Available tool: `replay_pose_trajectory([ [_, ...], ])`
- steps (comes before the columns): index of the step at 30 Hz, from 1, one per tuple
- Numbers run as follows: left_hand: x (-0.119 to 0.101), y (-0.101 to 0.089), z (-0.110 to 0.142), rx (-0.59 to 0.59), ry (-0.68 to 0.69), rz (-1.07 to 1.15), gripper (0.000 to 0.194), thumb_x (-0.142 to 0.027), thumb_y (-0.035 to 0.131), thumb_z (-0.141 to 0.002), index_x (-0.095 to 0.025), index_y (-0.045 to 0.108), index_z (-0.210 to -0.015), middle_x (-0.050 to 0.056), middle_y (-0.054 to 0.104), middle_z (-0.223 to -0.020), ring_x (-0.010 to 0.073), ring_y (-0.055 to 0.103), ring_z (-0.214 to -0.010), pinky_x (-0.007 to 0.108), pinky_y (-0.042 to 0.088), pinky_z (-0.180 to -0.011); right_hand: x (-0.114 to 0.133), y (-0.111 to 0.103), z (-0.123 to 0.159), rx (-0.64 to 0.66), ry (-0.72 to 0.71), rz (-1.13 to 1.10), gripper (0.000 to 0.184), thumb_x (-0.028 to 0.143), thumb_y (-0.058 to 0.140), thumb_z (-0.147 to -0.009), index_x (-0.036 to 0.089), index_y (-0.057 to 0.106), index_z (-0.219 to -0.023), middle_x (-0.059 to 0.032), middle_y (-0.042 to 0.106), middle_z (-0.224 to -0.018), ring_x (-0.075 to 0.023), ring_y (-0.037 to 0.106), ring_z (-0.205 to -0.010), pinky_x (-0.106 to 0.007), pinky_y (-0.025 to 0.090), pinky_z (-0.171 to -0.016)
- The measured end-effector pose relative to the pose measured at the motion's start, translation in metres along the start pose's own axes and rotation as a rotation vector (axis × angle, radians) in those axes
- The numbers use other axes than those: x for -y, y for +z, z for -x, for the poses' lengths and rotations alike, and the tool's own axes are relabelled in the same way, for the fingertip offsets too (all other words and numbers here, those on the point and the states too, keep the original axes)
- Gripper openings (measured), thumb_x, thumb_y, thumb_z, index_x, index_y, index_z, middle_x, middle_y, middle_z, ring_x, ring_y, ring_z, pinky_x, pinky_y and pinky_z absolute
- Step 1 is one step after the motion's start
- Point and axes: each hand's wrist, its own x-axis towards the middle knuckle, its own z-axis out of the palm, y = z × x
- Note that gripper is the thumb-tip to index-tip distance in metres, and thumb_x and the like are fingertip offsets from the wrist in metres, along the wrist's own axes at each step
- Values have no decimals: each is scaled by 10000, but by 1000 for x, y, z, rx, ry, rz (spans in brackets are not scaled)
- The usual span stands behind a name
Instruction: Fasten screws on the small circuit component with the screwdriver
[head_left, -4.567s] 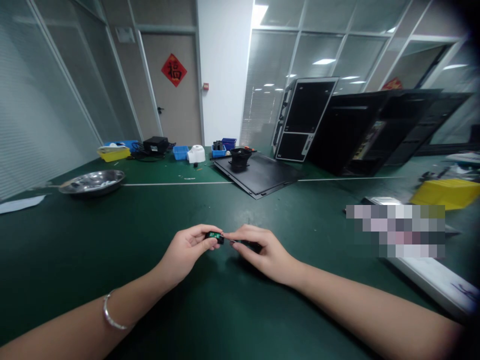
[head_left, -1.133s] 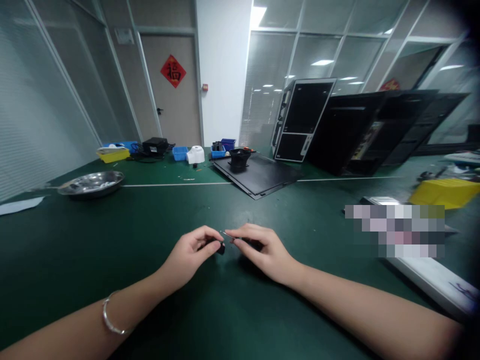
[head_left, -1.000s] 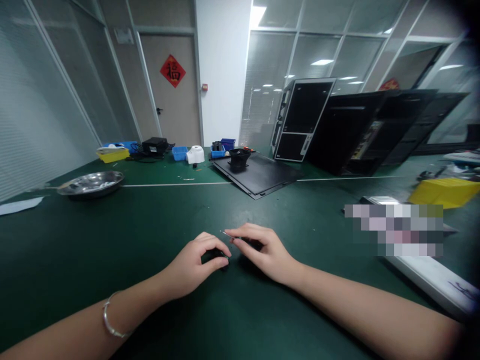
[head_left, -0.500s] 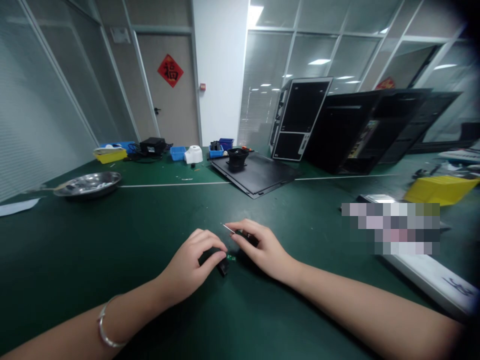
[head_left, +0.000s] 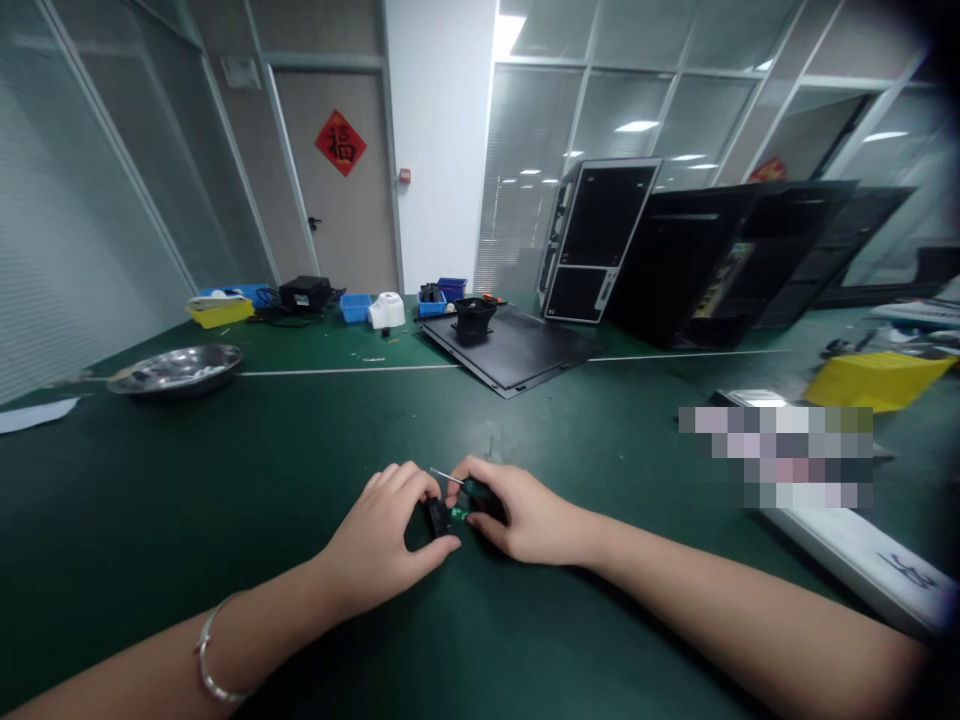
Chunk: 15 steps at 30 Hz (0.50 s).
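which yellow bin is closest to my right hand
The yellow bin off to the right, beyond your right hand. The other yellow bin sits much farther away, at the far left, with something white on top.

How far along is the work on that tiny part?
Done: the green circuit board looks fitted to the small black part. In hand: the left hand holds that part, the right hand a screwdriver. Left: its tip is not yet on the part.
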Motion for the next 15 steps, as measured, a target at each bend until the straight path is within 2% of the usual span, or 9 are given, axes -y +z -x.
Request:
replay_pose_trajectory([
  [5,3,-2,0,-32,-10,156,188,-280,657,-814,-207,581,-970,54,590,-988,234,553,-936,394,462,-827,0,4,-1,-46,-13,55,283,89,597,-794,210,550,-1046,-17,660,-973,-148,594,-793,-275,452,-733],
  [8,6,-3,-1,-56,-31,287,249,-269,669,-810,-226,608,-1048,59,603,-1060,221,571,-958,383,488,-849,-4,7,-3,-142,-13,52,246,126,615,-814,206,547,-1036,-20,644,-968,-143,575,-791,-277,451,-727],
  [12,6,-1,-3,-78,-117,507,341,-239,695,-776,-224,609,-1106,57,642,-1067,208,608,-942,393,512,-879,-8,10,-2,-317,-26,-59,243,160,603,-843,215,512,-1061,-27,602,-976,-141,554,-796,-281,468,-712],
  [15,3,1,-4,-66,-182,693,384,-229,721,-743,-185,592,-1102,58,674,-982,205,642,-911,384,536,-861,-4,13,0,-375,-78,-190,240,189,587,-870,223,493,-1088,-53,579,-1055,-162,573,-897,-308,496,-771],
])
